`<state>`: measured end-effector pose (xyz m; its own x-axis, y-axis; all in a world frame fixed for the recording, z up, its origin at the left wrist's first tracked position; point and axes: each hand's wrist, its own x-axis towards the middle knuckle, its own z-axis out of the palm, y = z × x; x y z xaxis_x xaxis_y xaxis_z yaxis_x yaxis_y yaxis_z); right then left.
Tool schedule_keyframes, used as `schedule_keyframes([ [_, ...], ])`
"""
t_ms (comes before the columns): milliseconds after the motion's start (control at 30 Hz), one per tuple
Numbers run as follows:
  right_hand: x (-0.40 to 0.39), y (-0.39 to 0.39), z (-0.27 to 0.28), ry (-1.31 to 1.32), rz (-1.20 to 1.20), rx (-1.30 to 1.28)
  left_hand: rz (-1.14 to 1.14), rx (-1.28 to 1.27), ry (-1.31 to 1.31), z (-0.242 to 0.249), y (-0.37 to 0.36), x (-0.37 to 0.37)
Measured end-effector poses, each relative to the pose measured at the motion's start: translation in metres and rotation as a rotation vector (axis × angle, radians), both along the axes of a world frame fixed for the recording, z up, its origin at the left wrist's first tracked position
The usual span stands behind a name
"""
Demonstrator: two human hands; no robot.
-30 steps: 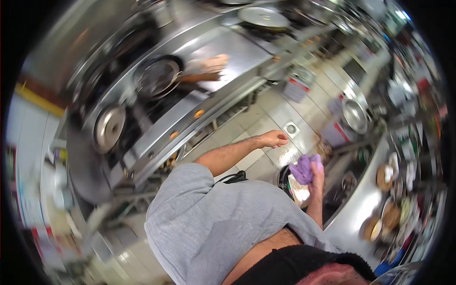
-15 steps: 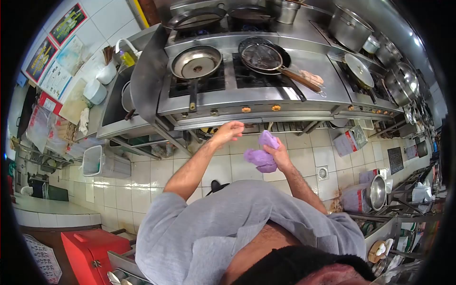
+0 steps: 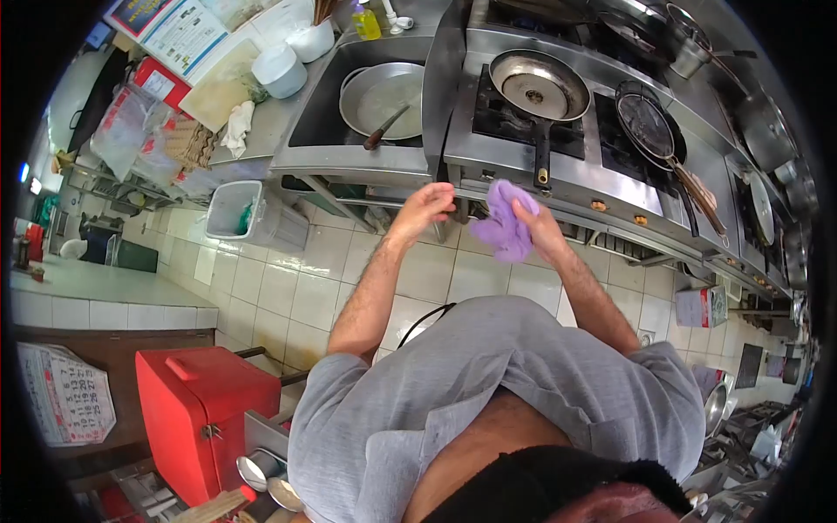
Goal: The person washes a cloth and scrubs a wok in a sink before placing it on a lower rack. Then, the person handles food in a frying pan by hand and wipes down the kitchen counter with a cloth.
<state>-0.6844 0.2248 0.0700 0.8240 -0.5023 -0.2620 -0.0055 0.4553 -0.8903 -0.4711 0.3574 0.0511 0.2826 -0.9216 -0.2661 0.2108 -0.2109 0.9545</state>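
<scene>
A crumpled purple cloth [image 3: 503, 228] hangs from my right hand [image 3: 542, 230], whose fingers are closed around its upper part. Just to the left, my left hand [image 3: 425, 212] is raised with fingers loosely stretched, holding nothing and apart from the cloth. Both hands are in front of my body, at the front edge of the stove. Beyond them a frying pan [image 3: 534, 87] rests on a burner, its handle pointing toward me. Inside the sink, ahead of my left hand, stands a large metal pan [image 3: 356, 98] with a wooden-handled utensil [image 3: 386, 127] leaning in it.
To the left stand a grey bin [image 3: 228, 213] and a counter with white containers [image 3: 279, 71]. A dark pan with a strainer [image 3: 647, 122] occupies another burner. Behind me on the left is a red box [image 3: 179, 410]. A tiled floor [image 3: 296, 292] lies below.
The view has turned left, bringing the sink and its pan into sight. My right hand still grips the purple cloth, which is bunched differently. My left hand remains empty.
</scene>
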Motion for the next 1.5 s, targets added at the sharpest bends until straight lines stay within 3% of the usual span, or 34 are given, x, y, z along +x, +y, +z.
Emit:
schedule_keyframes([
  [133, 0.033, -0.018, 0.020, -0.053, -0.023, -0.154, 0.106, -0.095, 0.079, -0.007, 0.007, 0.023],
  [533, 0.149, -0.064, 0.115, -0.445, 0.052, 0.060, 0.187, -0.178, 0.058, 0.030, -0.027, 0.084],
  [667, 0.219, -0.048, 0.112, -0.457, 0.093, 0.125, 0.248, -0.160, 0.058, 0.028, -0.017, 0.118],
  [867, 0.313, -0.007, 0.094, -0.378, 0.175, 0.181, 0.365, -0.289, 0.322, 0.025, 0.003, 0.175],
  [1100, 0.437, 0.018, 0.082, -0.442, 0.084, 0.206, 0.269, -0.310, 0.288, -0.002, 0.029, 0.300],
  [1200, 0.505, 0.018, 0.107, -0.535, 0.033, 0.244, 0.292, -0.244, 0.251, 0.003, 0.053, 0.360],
  [1300, 0.576, 0.008, 0.138, -0.638, 0.012, 0.126, 0.347, -0.212, 0.158, 0.015, 0.091, 0.414],
  [1500, 0.728, -0.062, 0.170, -0.808, 0.072, -0.020, 0.467, -0.222, 0.165, 0.011, 0.128, 0.483],
])
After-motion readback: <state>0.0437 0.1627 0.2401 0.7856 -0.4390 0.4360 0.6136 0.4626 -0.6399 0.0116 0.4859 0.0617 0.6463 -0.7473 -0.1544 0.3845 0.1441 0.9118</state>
